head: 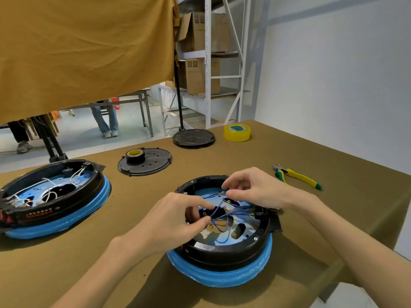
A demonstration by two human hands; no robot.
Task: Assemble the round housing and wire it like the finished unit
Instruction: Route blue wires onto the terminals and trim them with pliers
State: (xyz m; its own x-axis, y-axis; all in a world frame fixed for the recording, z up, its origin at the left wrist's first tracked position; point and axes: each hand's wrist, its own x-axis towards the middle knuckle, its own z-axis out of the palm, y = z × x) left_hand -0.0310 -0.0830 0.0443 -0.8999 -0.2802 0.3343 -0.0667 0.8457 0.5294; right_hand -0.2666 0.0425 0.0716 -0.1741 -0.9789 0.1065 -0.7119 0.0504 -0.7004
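The left hand (175, 221) has thumb and forefinger closed in a pinch on the blue wires (219, 215) where they cross. The right hand (251, 190) holds its curled fingers (233, 193) over the far wire ends; whether they grip one cannot be told. Both hands work inside the round housing (222, 250), near the table's (322, 218) front. The finished unit (53, 196) lies at left. Pliers (298, 176) lie right, tape (237, 132) beyond.

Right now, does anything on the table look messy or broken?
Nothing looks broken or spilled. The blue wires in the round housing are tangled loose because both hands are working on them, and the pliers just lie nearby.
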